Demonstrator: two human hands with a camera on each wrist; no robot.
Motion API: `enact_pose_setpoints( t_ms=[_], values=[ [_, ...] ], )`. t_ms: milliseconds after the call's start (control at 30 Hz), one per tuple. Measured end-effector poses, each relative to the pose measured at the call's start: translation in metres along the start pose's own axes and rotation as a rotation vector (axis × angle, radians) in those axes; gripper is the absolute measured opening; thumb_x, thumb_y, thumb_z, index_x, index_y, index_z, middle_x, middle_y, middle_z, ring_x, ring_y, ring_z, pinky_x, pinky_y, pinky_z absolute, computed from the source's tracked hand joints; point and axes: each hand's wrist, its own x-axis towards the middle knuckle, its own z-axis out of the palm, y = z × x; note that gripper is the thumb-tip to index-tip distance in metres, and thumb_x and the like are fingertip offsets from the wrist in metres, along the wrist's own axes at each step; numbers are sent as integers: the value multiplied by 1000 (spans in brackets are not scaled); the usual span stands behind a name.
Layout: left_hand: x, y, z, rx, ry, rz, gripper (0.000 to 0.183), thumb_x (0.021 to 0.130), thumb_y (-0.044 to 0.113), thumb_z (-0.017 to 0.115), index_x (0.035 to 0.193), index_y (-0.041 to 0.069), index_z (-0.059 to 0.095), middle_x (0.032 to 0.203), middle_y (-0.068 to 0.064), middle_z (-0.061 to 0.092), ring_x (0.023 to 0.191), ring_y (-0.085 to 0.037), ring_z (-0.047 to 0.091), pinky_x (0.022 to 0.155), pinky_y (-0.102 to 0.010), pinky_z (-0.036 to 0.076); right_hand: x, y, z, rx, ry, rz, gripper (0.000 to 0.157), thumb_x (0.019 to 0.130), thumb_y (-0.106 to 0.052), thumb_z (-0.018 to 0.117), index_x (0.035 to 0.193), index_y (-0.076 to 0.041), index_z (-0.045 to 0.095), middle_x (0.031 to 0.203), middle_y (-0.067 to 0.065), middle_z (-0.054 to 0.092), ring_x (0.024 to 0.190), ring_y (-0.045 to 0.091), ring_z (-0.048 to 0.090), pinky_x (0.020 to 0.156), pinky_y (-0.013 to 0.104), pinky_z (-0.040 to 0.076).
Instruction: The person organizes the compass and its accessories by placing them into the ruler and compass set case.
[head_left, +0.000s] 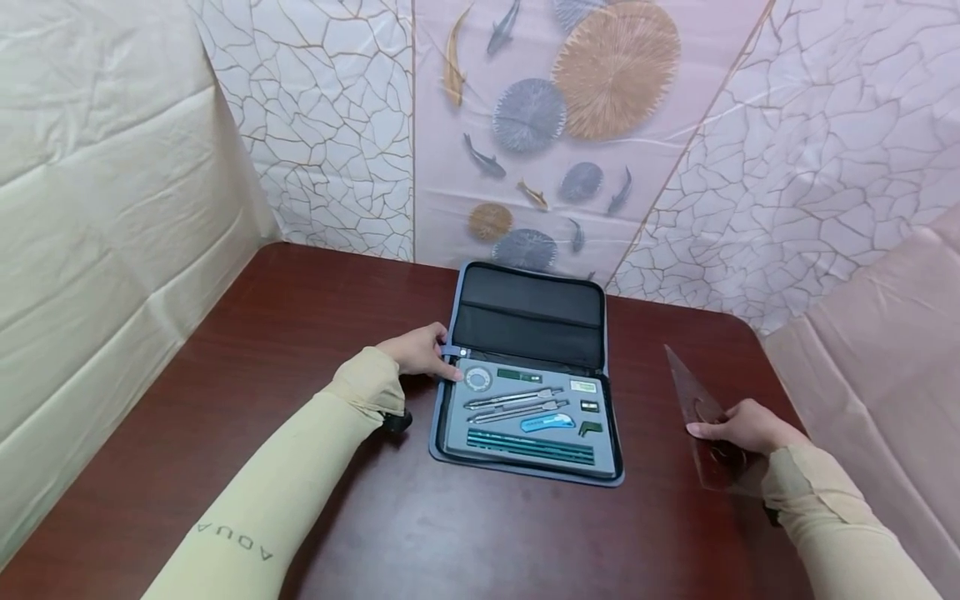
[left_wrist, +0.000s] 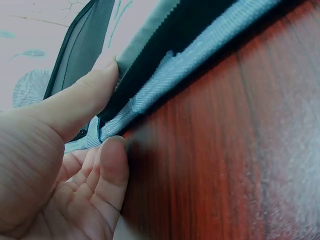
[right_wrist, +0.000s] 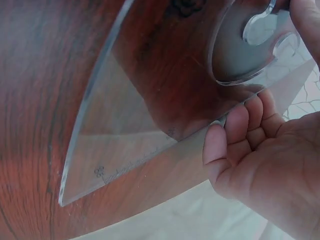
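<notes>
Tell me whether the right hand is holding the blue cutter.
No, the right hand holds a clear triangle; the blue cutter lies in the tray.

Your case [head_left: 525, 477] lies open on the counter [head_left: 450, 542], its lid [head_left: 529, 292] behind its tray [head_left: 459, 429]. Your left hand [head_left: 418, 351] is at the case's left edge; your right hand [head_left: 757, 427] holds the triangle [head_left: 687, 382], right of the case. In the tray, pencils [head_left: 531, 447] lie along the front — behind them the cutter [head_left: 548, 422], then the compasses [head_left: 513, 398]. The disc [head_left: 478, 379] sits back left, the eraser [head_left: 582, 386] back right — the sharpener [head_left: 589, 406] just before it.
</notes>
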Motion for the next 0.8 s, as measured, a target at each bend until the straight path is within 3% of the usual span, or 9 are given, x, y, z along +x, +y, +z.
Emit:
enact_pose_setpoints(
  t_ms=[233,367,500,700,800],
  values=[
    [-3,8,0,26,-8,-32,70,75,35,84,122,5,41,86,-12,56,69,-21,56,64,-31,44,4,2,-1,-4,-7,-5,64,83,-57,68,86,6,66,70,4,58,69,19,54,63,32,45],
    [-3,11,1,35,-11,-36,70,77,36,83,122,4,40,87,-13,55,69,-22,54,64,-32,44,5,3,2,7,-2,-19,56,82,-54,70,71,-1,61,62,0,52,63,16,50,59,31,42],
    [-5,11,2,64,-16,-26,69,79,37,81,122,5,38,93,-12,51,77,-21,49,68,-32,41,6,5,4,50,8,-50,52,82,-49,74,56,-12,47,52,-5,43,52,12,43,51,28,38],
    [-5,11,4,84,-15,-15,70,79,38,80,122,5,37,98,-11,48,85,-21,47,71,-31,40,5,11,0,99,24,-93,48,83,-42,75,58,-10,50,51,-3,47,49,12,45,47,28,39],
    [-6,11,3,86,-15,-15,70,79,38,80,121,5,37,97,-11,48,85,-21,47,72,-31,40,7,17,-3,70,63,-118,43,86,-39,73,70,-4,54,62,1,53,58,16,49,53,30,41]
  ],
)
